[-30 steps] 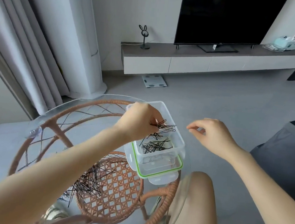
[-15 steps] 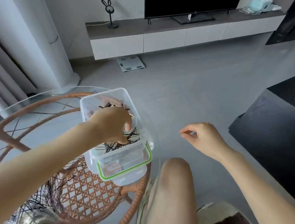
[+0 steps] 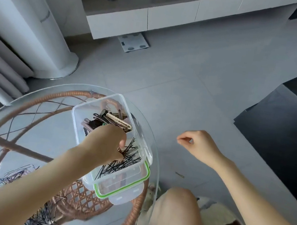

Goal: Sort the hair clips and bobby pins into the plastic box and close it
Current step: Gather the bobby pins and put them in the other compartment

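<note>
While the clear plastic box sits open near the right edge of the round glass tabletop, the left hand reaches down into its nearer compartment, fingers curled together over a tangle of black bobby pins; whether it actually pinches any of them I cannot tell, since the fingertips are hidden behind the knuckles. More bobby pins lie spread across that compartment's floor. Brown, beige and dark hair clips are heaped in the far compartment, beyond the hand. Under the box's near end lies the green-rimmed lid, right way round and off the box. A loose pile of bobby pins remains on the glass at the lower left, above the wicker frame showing through the tabletop. Off to the right, over the grey floor and well apart from the box, the right hand hangs in the air with thumb and forefinger pressed lightly together and nothing visible between them. One stray bobby pin lies on the floor below that hand
</note>
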A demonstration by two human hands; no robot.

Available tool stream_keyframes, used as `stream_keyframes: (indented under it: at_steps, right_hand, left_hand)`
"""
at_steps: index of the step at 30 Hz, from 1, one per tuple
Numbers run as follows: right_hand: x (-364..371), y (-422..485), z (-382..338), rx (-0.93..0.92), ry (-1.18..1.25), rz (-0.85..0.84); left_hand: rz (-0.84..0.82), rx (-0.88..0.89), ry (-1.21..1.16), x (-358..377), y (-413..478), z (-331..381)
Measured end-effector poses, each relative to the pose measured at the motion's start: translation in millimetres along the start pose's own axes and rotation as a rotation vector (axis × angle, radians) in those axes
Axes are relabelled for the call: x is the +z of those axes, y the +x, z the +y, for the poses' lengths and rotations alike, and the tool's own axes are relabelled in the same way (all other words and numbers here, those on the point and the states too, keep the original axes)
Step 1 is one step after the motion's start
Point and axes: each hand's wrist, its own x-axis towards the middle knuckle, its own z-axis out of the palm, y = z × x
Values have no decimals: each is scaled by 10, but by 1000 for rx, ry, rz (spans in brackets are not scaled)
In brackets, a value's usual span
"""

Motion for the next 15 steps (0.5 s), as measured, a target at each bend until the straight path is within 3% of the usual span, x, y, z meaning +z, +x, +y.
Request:
stream_keyframes:
  at_steps: [4, 9, 12, 15]
  right_hand:
    - [98, 72, 149, 85, -4, -69]
    - [455, 52, 705, 214, -17, -94]
    - [657, -65, 1131, 267, -5, -140]
    - [892, -134, 1529, 342, 34, -105]
  left_hand:
    - [58, -31, -89, -146, -25, 84]
    - [357, 82, -246, -311, 116, 843]
    - [364, 163, -318, -157, 494, 1627]
    - [234, 143, -382, 215, 1072, 2183]
